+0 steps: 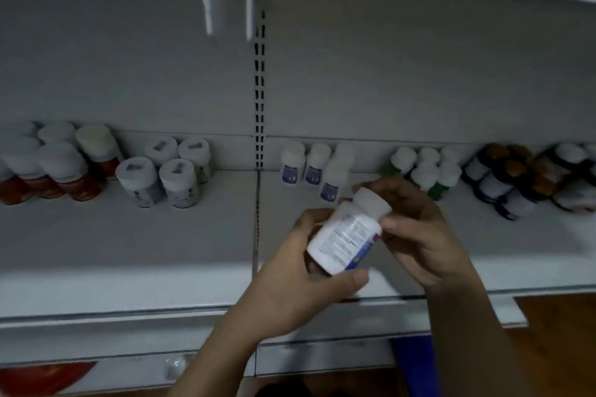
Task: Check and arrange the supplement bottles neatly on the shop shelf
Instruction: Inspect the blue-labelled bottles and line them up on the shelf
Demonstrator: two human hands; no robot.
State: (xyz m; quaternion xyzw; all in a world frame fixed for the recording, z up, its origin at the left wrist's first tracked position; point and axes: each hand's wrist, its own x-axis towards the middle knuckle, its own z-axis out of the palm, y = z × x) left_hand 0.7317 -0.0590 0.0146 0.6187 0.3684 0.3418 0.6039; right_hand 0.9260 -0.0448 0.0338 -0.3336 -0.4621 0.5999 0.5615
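White bottle (346,234) with white cap and fine-print label, blue edge, tilted, held in the air above the white shelf (129,235) front. Left hand (290,284) grips its base; right hand (416,229) pinches the cap end. Behind: blue-label bottles (304,164), green bottles (425,172), red bottles (64,171), dark bottles (516,177) against the grey back panel. Wood floor (561,332) lower right.

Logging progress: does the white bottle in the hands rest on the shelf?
No, left hand and right hand hold the white plastic bottle tilted above the shelf.
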